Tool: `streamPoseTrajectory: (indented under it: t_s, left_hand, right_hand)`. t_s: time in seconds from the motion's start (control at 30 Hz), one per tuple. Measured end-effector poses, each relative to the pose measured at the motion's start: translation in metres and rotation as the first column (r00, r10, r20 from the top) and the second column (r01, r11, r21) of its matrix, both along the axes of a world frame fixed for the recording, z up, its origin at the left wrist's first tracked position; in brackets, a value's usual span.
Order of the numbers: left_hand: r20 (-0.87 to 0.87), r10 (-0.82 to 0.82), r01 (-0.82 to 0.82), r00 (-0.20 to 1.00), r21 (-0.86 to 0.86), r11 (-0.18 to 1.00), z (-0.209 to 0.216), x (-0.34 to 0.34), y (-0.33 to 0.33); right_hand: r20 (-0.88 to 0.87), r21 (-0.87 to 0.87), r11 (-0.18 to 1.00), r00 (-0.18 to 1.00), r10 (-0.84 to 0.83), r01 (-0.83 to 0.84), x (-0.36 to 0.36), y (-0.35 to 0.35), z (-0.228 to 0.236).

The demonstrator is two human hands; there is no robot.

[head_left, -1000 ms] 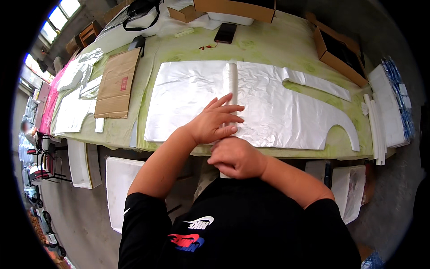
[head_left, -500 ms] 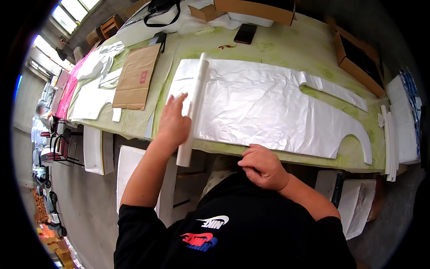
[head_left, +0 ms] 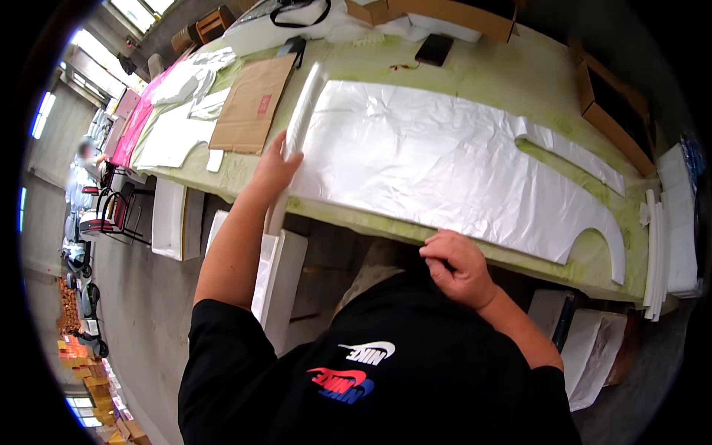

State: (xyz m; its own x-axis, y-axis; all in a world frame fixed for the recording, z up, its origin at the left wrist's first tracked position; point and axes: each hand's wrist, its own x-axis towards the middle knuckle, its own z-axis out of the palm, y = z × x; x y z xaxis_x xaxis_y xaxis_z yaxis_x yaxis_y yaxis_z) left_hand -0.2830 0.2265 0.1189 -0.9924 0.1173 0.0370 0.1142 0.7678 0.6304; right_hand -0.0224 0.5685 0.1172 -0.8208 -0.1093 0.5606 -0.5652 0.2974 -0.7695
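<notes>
A large white plastic sheet [head_left: 445, 156], cut to a curved outline, lies flat on the green-topped table [head_left: 512, 74]. A long white roll [head_left: 304, 104] lies along the sheet's left edge and sticks out past the table's front. My left hand [head_left: 273, 169] is closed over the roll near the table's front edge. My right hand [head_left: 456, 265] is curled into a fist at the front edge, just below the sheet's near border. Whether it pinches the sheet I cannot tell.
A brown cardboard piece [head_left: 252, 104], white cut pieces [head_left: 174, 133] and a pink sheet [head_left: 133, 130] lie left of the roll. A black phone [head_left: 434, 48] and open cardboard boxes [head_left: 615, 104] sit behind. White boards [head_left: 671, 222] are stacked at right, more [head_left: 278, 274] lean under the table.
The roll has moved from the sheet's middle to its left edge, with my left hand on it. My right hand stayed near my body at the table's front.
</notes>
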Motion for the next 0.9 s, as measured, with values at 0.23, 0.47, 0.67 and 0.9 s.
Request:
streamPoseTrajectory:
  t_s: [0.23, 0.47, 0.67, 0.9]
  left_hand:
    - [0.561, -0.335, -0.415, 0.757, 0.809, 0.416, 0.031, 0.105, 0.12]
    - [0.6, -0.46, -0.407, 0.655, 0.793, 0.454, 0.021, 0.178, 0.162]
    - [0.517, -0.513, -0.248, 0.685, 0.828, 0.504, 0.029, 0.203, 0.151]
    - [0.437, -0.488, -0.209, 0.755, 0.867, 0.452, 0.024, 0.206, 0.153]
  right_hand:
    - [0.592, -0.469, 0.876, 0.778, 0.213, 0.117, -0.003, -0.007, -0.009]
    - [0.754, -0.545, 0.808, 0.552, 0.356, 0.224, 0.003, -0.006, 0.008]
    - [0.783, -0.54, 0.8, 0.505, 0.363, 0.262, -0.007, -0.014, 0.002]
    - [0.747, -0.561, 0.798, 0.551, 0.373, 0.221, -0.024, -0.033, 0.018]
